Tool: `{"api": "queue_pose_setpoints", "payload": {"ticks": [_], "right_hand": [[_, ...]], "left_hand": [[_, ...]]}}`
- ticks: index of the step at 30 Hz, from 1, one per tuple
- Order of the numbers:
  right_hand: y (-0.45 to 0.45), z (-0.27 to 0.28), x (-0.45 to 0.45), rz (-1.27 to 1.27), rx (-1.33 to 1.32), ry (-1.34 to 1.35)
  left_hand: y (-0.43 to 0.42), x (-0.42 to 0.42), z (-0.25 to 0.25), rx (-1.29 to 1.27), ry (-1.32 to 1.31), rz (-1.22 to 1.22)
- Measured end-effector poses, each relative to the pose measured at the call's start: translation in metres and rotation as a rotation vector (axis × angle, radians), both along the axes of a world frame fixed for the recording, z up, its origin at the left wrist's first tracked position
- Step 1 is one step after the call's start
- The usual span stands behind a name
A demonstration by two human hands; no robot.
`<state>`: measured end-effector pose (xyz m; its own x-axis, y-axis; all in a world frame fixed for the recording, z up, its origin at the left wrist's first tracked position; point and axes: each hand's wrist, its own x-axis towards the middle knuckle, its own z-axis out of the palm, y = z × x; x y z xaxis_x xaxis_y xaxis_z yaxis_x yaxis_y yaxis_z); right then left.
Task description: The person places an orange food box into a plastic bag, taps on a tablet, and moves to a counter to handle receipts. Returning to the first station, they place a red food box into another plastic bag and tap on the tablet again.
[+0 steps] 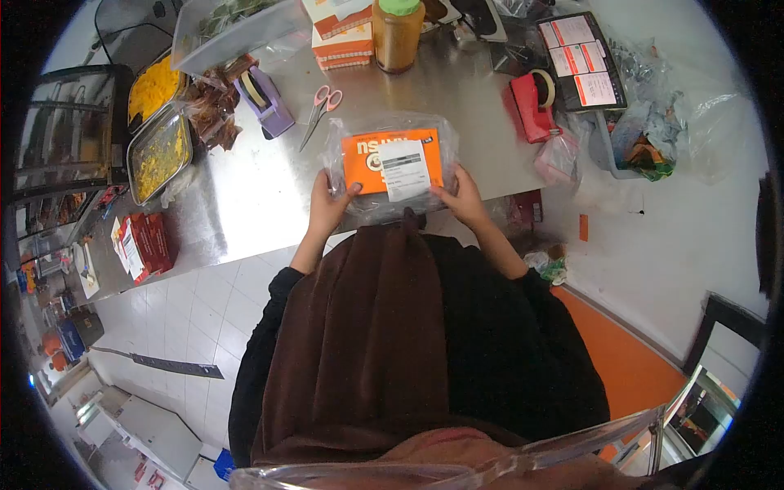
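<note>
An orange box [365, 155] with a white printed label [404, 170] on it lies inside clear plastic wrap [335, 143] at the front edge of the metal table. My left hand [328, 202] grips the near left corner of the wrapped box, thumb on top. The near right corner is held by my right hand [462, 196], its thumb also on top. The fingers under the package are hidden. Beyond the box lie pink-handled scissors [325, 104], a purple tape dispenser [268, 104] and, to the right, a red tape dispenser [531, 106].
At the back stand a jar with a green lid [397, 37], stacked orange-and-white boxes [343, 45] and a clear plastic bin [237, 37]. Metal trays [161, 155] with yellow food and a red box [147, 245] are on the left. A black panel with labels [581, 61] lies at right.
</note>
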<state>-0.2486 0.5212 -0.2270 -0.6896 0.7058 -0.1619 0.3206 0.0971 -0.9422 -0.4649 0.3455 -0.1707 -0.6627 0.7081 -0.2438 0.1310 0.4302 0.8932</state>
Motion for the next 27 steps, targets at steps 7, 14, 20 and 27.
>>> {"api": "queue_pose_setpoints", "payload": {"ticks": [7,14,20,27], "right_hand": [[0.117,0.13,-0.027,0.141,0.184,-0.463],[0.359,0.093,-0.098,-0.24,0.872,-0.166],[0.397,0.073,-0.151,-0.246,0.976,-0.479],[0.421,0.085,-0.146,-0.268,0.71,-0.244]], "left_hand": [[0.001,-0.02,-0.031,-0.066,0.305,-0.018],[-0.001,-0.003,-0.014,-0.205,-0.087,0.056],[0.001,0.005,-0.007,-0.238,-0.124,0.158],[0.003,0.019,0.0,-0.196,-0.013,0.27]]}}
